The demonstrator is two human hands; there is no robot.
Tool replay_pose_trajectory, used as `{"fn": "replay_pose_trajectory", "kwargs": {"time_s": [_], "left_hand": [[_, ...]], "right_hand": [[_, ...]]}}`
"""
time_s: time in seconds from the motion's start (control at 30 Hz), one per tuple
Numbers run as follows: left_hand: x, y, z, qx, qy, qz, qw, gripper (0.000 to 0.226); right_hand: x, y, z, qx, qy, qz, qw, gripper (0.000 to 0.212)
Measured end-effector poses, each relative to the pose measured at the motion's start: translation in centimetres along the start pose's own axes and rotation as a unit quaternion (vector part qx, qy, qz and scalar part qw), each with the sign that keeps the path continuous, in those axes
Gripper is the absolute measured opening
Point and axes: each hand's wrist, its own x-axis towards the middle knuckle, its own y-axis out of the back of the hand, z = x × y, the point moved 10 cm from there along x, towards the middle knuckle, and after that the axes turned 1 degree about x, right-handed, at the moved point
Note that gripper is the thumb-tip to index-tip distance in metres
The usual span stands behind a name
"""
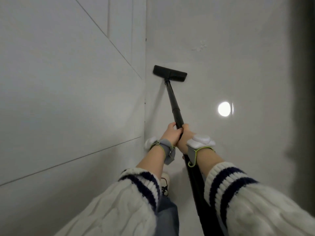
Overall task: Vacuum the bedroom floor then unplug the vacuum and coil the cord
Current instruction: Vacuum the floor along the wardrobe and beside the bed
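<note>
I see the flat black vacuum floor head (pixel 170 73) resting on the glossy white floor (pixel 230 68) at its edge, just beside the white panelled wall (pixel 68 86); left hand (pixel 171 135) and right hand (pixel 186 139) both have fingers wrapped round its long black wand (pixel 174 103)

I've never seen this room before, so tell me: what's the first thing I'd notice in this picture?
The long black vacuum wand stands out in the middle, gripped by the left hand and right hand together, its flat floor head close to the white wall on the left. A bright round reflection shines on the glossy floor to its right.
</note>
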Motion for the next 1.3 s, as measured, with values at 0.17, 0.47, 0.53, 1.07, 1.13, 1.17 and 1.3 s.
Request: {"fn": "replay_pose_trajectory", "kwargs": {"time_s": [0.17,0.47,0.53,1.07,1.13,1.17,1.3], "left_hand": [[2.0,-1.0,5.5,-0.066,0.004,0.006,0.998,0.059],[3.6,-0.8,7.4,0.0,0.005,0.001,1.0,0.063],[3.7,-0.8,7.3,0.024,-0.002,-0.002,1.0,0.058],[-4.3,-2.1,-7.3,0.115,-0.001,-0.071,0.991,0.055],[-5.9,-1.8,-9.6,0.12,0.003,-0.082,0.989,0.055],[-6.2,-1.8,-10.6,0.124,0.002,-0.086,0.989,0.056],[-7.4,-1.5,-13.8,0.075,-0.002,-0.098,0.992,0.06]], "right_hand": [[3.5,4.6,-3.1,-0.044,0.023,-0.024,0.998,0.047],[4.8,4.9,-3.0,-0.169,0.024,-0.057,0.984,0.038],[4.9,4.8,-2.5,-0.193,0.021,-0.049,0.98,0.036],[-7.7,-4.4,4.5,-0.282,-0.011,-0.058,0.958,0.041],[-10.0,-6.2,5.3,-0.288,-0.021,-0.063,0.955,0.044],[-10.6,-7.1,5.8,-0.272,-0.025,-0.057,0.96,0.046],[-12.8,-9.6,7.4,-0.102,-0.023,-0.059,0.993,0.042]]}}
